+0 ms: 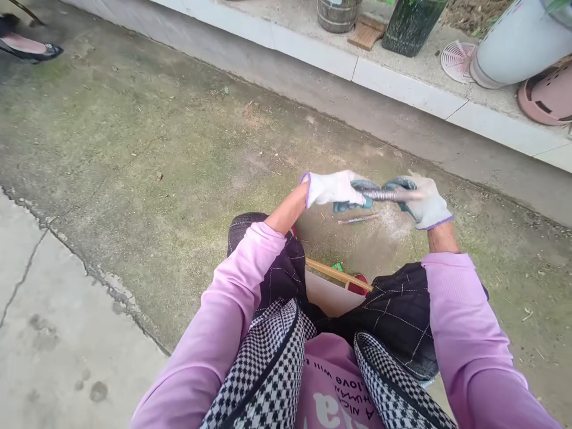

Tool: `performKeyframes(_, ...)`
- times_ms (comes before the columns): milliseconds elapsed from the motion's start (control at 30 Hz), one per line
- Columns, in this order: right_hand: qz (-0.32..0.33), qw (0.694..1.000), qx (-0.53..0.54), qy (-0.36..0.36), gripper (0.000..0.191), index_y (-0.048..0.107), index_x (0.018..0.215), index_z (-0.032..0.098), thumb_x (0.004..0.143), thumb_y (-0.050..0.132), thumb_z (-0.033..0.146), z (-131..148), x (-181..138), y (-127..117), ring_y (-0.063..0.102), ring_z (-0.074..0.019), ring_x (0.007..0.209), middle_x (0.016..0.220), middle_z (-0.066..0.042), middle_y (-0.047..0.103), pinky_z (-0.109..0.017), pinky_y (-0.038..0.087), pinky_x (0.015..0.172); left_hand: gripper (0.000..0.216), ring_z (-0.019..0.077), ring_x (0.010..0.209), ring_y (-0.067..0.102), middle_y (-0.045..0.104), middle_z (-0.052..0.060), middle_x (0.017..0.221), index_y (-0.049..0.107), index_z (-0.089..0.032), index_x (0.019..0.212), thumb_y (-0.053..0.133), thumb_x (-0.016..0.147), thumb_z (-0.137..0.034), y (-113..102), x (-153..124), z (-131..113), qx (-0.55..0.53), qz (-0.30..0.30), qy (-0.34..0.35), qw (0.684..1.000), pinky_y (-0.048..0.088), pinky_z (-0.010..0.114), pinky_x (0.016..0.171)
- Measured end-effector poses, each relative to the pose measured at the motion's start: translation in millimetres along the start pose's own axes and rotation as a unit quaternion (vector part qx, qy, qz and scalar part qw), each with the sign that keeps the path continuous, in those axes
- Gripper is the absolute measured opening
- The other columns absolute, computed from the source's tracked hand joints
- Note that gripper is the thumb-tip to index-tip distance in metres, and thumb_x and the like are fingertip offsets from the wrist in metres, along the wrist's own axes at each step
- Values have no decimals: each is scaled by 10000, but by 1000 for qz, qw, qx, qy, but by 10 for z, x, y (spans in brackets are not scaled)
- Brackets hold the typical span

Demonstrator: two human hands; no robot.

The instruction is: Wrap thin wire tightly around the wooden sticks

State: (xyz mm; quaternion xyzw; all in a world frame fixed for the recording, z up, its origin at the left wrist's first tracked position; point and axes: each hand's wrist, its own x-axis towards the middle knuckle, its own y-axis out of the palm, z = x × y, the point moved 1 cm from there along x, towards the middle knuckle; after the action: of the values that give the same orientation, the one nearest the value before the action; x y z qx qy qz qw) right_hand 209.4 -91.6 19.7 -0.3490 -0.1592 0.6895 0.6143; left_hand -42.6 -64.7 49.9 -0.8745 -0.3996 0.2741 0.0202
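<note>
Both my hands wear white work gloves with blue-grey coated fingers and purple cuffs. My left hand (346,189) is closed on one end of a short rod (382,195) with a silvery, ridged middle. Around the other end, close by, my right hand (422,199) is wrapped. The rod lies roughly level across the gap between the hands, a little blurred, so its exact kind is unclear. Below it on the ground lies a second thin, silvery stick (357,219), with a patch of pale powder (395,223) beside it.
Between my knees is a wooden bar (337,273) over a pale surface, near a red object (357,284) and a green scrap (337,266). A tiled ledge (402,89) holds several pots, including a white one (521,44). Another person's shoe (47,53) shows far left.
</note>
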Motion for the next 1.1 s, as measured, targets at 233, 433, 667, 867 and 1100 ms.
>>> performKeyframes(233, 37, 997, -64, -27, 222, 862, 974, 241, 968, 654, 319, 202, -46, 374, 698, -181, 715, 789, -21, 798, -267, 523, 683, 305, 184, 821, 728, 802, 56, 952, 828, -194, 1252, 727, 980, -287, -50, 247, 116, 157, -92, 68, 981, 586, 273, 799)
performKeyframes(433, 124, 952, -276, -51, 209, 863, 944, 217, 988, 661, 248, 107, -14, 461, 781, -280, 860, 976, -147, 858, -338, 555, 759, 390, 295, 1183, 807, 859, 92, 1273, 839, -281, 1343, 661, 1010, -381, 195, 355, 325, 408, -48, 16, 912, 579, 328, 989)
performKeyframes(667, 60, 965, -253, -33, 277, 872, 1123, 247, 983, 634, 264, 16, 35, 446, 803, -284, 948, 1045, -117, 883, -327, 583, 826, 455, 224, 943, 778, 846, 59, 1094, 819, -236, 1395, 714, 969, -356, 96, 362, 358, 210, -109, 35, 971, 581, 274, 860)
performKeyframes(867, 1, 982, -173, -71, 278, 840, 1124, 271, 1059, 573, 309, 58, -95, 300, 798, -299, 1013, 1047, -104, 875, -350, 559, 896, 495, 143, 658, 629, 787, 31, 962, 748, -218, 1476, 684, 998, -327, 17, 420, 322, -1, -158, 14, 987, 498, 236, 617)
performKeyframes(1100, -16, 982, -173, -78, 168, 832, 1004, 315, 1034, 667, 316, 161, -191, 131, 789, -355, 1178, 1154, -94, 878, -394, 575, 973, 462, 265, 1119, 791, 849, 88, 1252, 806, -261, 1436, 714, 985, -302, -48, 308, 220, 277, -157, 7, 948, 581, 324, 1016)
